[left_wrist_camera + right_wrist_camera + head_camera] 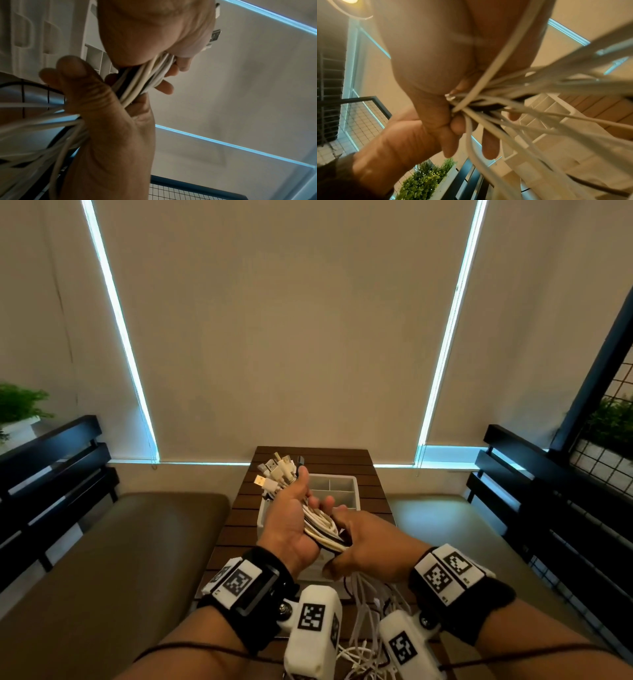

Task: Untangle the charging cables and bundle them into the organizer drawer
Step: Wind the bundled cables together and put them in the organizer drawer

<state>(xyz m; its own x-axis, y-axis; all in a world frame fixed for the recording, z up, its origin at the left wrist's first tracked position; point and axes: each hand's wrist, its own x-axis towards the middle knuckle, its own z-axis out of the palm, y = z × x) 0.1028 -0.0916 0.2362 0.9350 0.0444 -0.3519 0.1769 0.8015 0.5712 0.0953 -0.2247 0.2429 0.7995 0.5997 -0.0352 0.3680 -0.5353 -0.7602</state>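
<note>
Nearest, loose cable tails (pixel 363 621) hang toward the desk (pixel 239 518) while the right hand (pixel 368 546) and left hand (pixel 291 518) both clasp the gathered cables (pixel 323 525), plugs (pixel 275 474) fanned above. Bundling seems underway; next, I judge, coil the slack and lower it into the organizer drawer (pixel 354 491) just beyond.

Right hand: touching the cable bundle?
Touching. The head view shows the right hand gripping the cable bundle beside the left hand; the left wrist view shows its thumb against the cables.
</note>
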